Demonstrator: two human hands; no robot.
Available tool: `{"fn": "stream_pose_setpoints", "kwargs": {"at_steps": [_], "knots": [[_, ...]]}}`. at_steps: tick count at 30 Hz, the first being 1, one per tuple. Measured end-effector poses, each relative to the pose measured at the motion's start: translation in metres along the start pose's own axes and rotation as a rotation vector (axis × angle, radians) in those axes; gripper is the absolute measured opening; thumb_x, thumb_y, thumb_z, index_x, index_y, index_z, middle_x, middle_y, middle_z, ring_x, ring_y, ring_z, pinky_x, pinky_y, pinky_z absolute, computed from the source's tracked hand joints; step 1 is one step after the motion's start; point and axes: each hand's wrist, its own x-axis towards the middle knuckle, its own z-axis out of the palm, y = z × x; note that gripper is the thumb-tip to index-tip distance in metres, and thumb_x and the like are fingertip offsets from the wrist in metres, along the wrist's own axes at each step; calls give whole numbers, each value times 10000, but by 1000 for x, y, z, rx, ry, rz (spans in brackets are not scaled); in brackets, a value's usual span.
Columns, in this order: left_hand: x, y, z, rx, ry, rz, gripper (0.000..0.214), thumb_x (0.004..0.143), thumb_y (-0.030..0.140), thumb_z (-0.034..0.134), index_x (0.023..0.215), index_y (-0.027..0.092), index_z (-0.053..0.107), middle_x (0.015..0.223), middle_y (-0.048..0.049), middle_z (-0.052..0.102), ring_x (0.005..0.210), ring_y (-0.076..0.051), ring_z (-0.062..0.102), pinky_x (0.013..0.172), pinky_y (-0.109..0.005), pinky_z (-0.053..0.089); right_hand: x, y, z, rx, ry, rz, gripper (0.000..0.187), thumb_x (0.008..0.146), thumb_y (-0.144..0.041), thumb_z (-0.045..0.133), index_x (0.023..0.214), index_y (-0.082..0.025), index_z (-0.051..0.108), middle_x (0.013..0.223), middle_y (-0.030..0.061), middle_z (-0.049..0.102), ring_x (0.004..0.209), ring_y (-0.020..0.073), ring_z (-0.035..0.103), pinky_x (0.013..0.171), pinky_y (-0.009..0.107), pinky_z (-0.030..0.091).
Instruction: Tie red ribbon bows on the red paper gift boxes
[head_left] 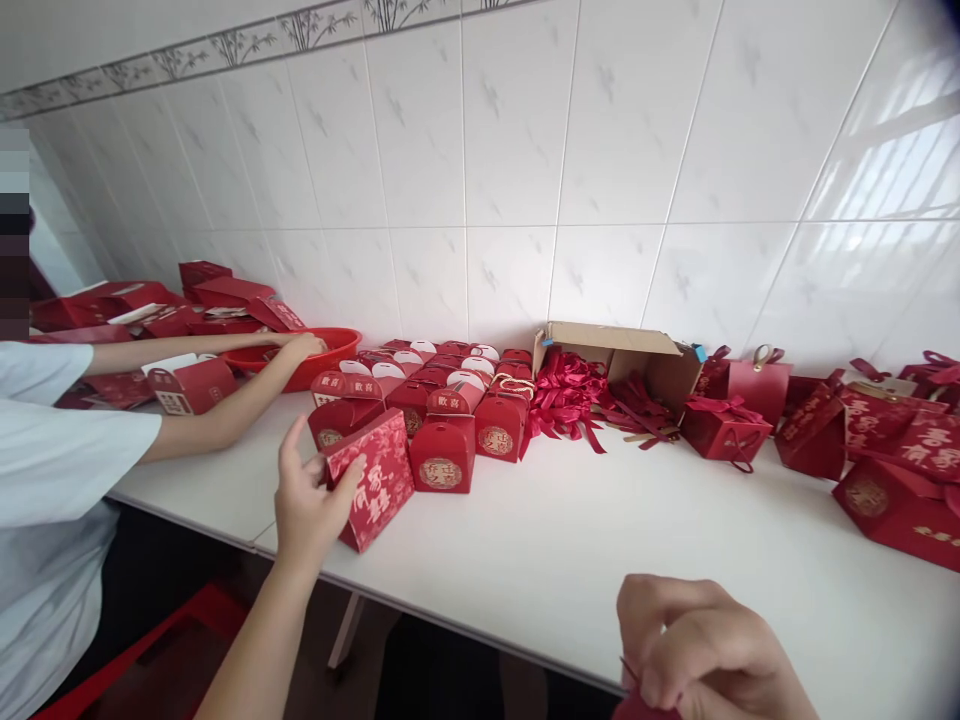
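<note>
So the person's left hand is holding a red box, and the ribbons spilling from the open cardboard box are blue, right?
Not quite: the head view shows the ribbons spilling from the open cardboard box are red. The left hand is holding a red box.

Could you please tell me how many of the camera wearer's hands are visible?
2: the left hand, left of centre, holding a red box; and the right hand, at the picture's bottom, pinching a dark red piece and partly cut off. Neither is fully hidden.

Smooth paper box, satiny ribbons, glossy tiles
</note>
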Motion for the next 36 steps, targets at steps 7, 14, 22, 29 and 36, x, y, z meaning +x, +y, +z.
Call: {"fn": "stream_pose_setpoints", "kwargs": {"at_steps": [7,14,22,29,36], "knots": [[-112,53,10,-257,-205,-185,303,765,389,675,983,199,585,865,-36,682,785,-205,673,725,-277,552,-1,3,15,-143,134,11,70,844,-230,643,858,-261,705,769,55,643,740,174,596,661,288,505],[-156,77,60,-418,-462,-45,180,869,333,582,965,183,607,960,-55,677,904,-186,652,809,-260,515,-5,29,17,-429,408,244,47,842,-250,655,845,-275,695,1389,60,460,1292,273,449,1021,404,402],[-172,79,67,-512,-572,-17,166,932,308,496,1006,199,597,1002,-58,669,904,-172,648,808,-260,512,-8,36,22,-521,523,184,101,839,-184,640,855,-266,696,1276,67,527,1112,217,589,837,296,525],[-180,76,65,-524,-547,93,161,956,224,448,1044,238,582,1017,-22,664,977,-128,631,870,-202,488,-11,31,23,-599,479,118,175,851,-131,612,904,-278,689,1287,63,514,1187,225,541,832,301,519],[-188,76,63,-636,-580,244,214,953,147,398,1059,253,550,1029,-32,630,991,-135,612,839,-223,518,-20,41,26,-464,643,19,324,814,-131,644,1091,-257,532,1134,82,569,1040,220,606,823,356,519]]}}
